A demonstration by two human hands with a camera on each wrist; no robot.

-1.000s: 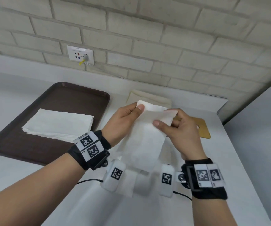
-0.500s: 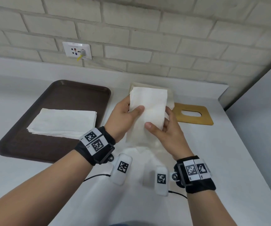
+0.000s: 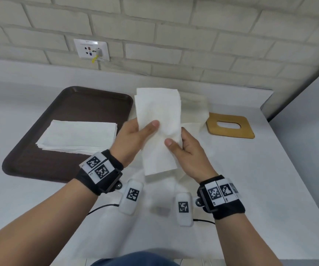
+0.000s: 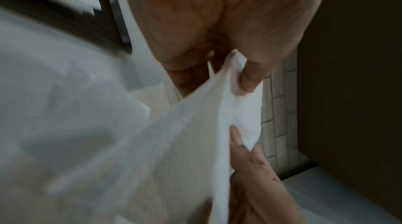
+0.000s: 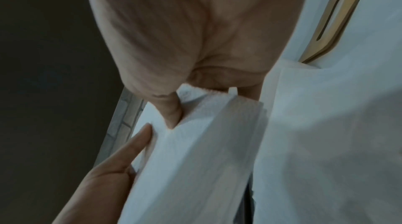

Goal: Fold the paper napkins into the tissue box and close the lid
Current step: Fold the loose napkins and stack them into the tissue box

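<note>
The folded white paper napkin (image 3: 158, 129) is held in the air with its long axis running away from the person, its far end over the pale tissue box (image 3: 195, 106). The box sits just beyond the napkin, so the coming move is probably forward and down. The left hand (image 3: 133, 139) pinches the napkin's left edge, thumb on top; the right hand (image 3: 187, 154) pinches the right edge, slightly nearer the body. The slotted wooden lid (image 3: 231, 125) lies right of the box, the brown plastic tray (image 3: 89, 100) with its stack of white napkins (image 3: 78, 137) to the left.

White countertop (image 3: 270, 179) carries a brown tray (image 3: 89, 104) at left, a wooden slotted lid (image 3: 229, 126) at right, and an open tissue box (image 3: 195, 106) between them.
</note>
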